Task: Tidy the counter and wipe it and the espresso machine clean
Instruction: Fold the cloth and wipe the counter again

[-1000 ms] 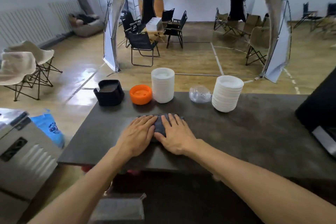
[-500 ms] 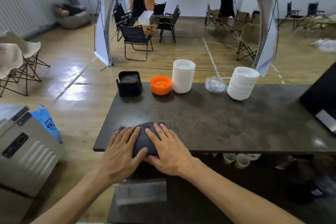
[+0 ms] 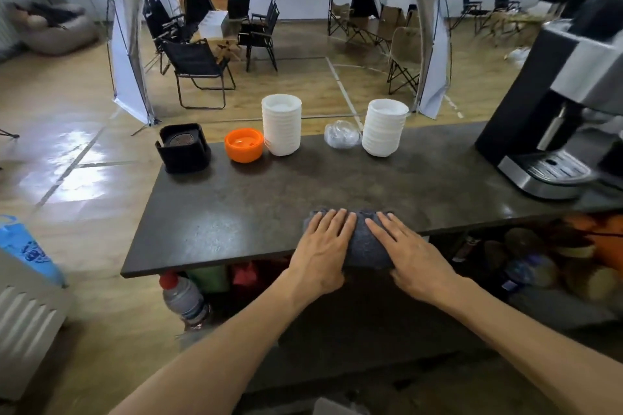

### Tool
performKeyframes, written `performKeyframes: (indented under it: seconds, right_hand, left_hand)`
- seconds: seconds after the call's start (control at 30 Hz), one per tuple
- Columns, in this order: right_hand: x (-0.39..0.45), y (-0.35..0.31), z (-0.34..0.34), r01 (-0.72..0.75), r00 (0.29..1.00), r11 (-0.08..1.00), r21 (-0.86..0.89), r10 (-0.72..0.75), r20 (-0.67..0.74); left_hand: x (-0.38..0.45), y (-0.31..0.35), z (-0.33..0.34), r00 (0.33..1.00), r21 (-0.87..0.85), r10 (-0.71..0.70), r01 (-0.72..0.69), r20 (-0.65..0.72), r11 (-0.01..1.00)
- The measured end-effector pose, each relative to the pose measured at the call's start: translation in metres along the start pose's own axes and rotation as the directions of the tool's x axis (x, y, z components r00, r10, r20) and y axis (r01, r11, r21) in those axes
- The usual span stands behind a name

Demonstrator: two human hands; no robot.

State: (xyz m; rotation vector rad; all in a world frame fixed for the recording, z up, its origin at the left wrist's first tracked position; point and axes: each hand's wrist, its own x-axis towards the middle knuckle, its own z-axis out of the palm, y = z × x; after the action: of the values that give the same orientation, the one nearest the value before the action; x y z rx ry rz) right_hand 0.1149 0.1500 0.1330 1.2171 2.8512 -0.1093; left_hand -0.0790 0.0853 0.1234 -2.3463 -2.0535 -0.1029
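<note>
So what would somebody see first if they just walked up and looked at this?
Probably the two hands, left hand and right hand, pressed flat side by side on a dark grey cloth at the near edge of the counter. Next, the bright orange bowl at the far edge, between a black box and two stacks of white cups. The espresso machine stands on the right.

Pop-up café in hall: espresso machine [image 3: 559, 104], cup stacks [image 3: 281, 125], folding chairs [image 3: 199, 72].
</note>
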Motion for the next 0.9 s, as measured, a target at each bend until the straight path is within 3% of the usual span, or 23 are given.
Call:
performKeyframes:
  seconds: [0.1,0.23,0.33,0.43,0.53,0.6,0.67,0.77,0.9]
  right_hand:
    - [-0.015,0.011,-0.012,0.005,1.0,0.997,0.079,-0.006,0.014]
    - [-0.039,0.035,-0.033,-0.042,0.998,0.902,0.43,0.061,-0.029]
    - [-0.062,0.056,-0.044,-0.05,0.988,0.692,0.72,0.138,-0.064]
    - [-0.072,0.069,-0.032,-0.109,0.972,0.37,0.923,0.234,0.021]
    - [-0.063,0.078,0.012,-0.266,0.942,0.086,0.96,0.233,0.241]
    - [-0.05,0.082,0.047,-0.368,0.909,-0.009,0.93,0.207,0.362]
    - [-0.038,0.084,0.083,-0.462,0.868,-0.034,0.886,0.187,0.46]
    - [-0.018,0.079,0.138,-0.559,0.818,0.011,0.829,0.174,0.549]
    - [0.01,0.066,0.186,-0.624,0.776,0.208,0.753,0.285,0.563]
  left_hand:
    - [0.003,0.007,-0.007,0.999,-0.007,0.039,-0.039,0.027,0.999]
    - [-0.01,0.006,-0.028,0.999,-0.375,-0.012,-0.005,-0.044,0.927]
    - [-0.026,0.012,-0.036,0.98,-0.68,-0.167,0.05,-0.107,0.732]
    - [-0.036,0.03,-0.025,0.949,-0.843,-0.314,0.164,-0.007,0.512]
    - [-0.036,0.043,0.012,0.907,-0.881,-0.407,0.277,0.107,0.384]
    - [-0.036,0.044,0.05,0.86,-0.862,-0.468,0.383,0.202,0.331]
    - [-0.037,0.045,0.087,0.79,-0.838,-0.529,0.49,0.31,0.24]
    - [-0.032,0.041,0.138,0.699,-0.775,-0.581,0.607,0.418,0.174]
    - [-0.029,0.016,0.233,0.61,-0.665,-0.612,0.726,0.503,0.177]
